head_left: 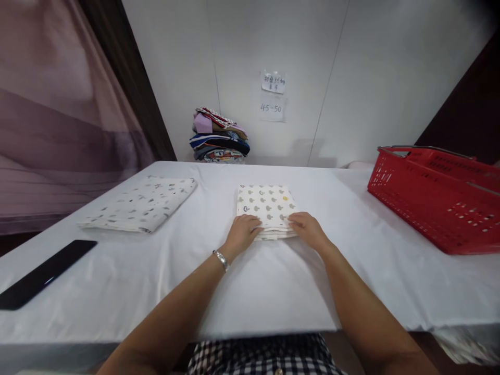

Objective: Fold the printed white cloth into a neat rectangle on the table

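The folded grey-motif cloth [269, 204] on the white surface [265, 297] looks light, soft, best held through all layers at its near corners; left hand [242, 232] and right hand [309, 230] touch there, whether pinching I cannot tell. Two folded cloths, counting the leaf-print one [142, 203]; one red basket [433, 198].

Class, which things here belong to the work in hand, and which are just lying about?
In the work: folded cloth with grey prints; left hand and right hand, both touching it; white tablecloth beneath.

Apparently just lying about: spotted cloth, left; flat black object; red basket; pile of fabrics by the wall.
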Action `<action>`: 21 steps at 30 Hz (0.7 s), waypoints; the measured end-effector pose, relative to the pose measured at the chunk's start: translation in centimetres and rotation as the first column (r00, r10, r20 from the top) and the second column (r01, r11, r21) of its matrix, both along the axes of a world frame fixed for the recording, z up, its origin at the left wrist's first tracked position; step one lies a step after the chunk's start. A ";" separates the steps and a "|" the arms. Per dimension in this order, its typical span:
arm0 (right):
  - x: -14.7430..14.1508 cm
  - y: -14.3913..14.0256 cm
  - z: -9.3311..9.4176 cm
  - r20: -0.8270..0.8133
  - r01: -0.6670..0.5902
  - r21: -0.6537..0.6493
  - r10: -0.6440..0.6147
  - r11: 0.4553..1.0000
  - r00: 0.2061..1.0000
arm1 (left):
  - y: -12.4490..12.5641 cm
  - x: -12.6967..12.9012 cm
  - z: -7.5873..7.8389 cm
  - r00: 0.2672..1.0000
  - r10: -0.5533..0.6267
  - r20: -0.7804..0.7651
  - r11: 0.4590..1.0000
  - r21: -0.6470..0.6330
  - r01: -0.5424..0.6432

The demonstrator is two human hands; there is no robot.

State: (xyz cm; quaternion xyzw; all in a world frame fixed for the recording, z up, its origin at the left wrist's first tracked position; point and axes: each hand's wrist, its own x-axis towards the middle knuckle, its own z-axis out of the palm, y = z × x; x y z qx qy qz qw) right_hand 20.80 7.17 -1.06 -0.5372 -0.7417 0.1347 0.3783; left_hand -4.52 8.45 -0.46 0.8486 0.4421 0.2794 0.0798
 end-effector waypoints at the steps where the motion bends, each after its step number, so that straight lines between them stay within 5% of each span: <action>1: -0.1 -0.2 0.2 0.067 -0.030 -0.002 0.030 1.000 0.997 | 0.0 0.0 0.0 1.000 -0.005 0.000 1.000 -0.005 0.005; 8: 0.3 -0.3 0.7 0.343 -0.138 -0.012 0.134 0.990 0.930 | 0.4 0.3 0.1 1.000 -0.011 0.003 0.999 -0.040 0.011; 15: 0.0 -0.3 0.5 0.281 -0.036 0.067 0.015 0.997 0.960 | 0.5 0.8 0.2 0.999 0.014 -0.036 0.999 -0.048 -0.015; 21: 0.2 -0.5 0.7 0.273 -0.113 0.017 0.104 0.993 0.956 | 0.6 0.2 -0.1 0.997 -0.078 -0.027 0.997 -0.026 0.078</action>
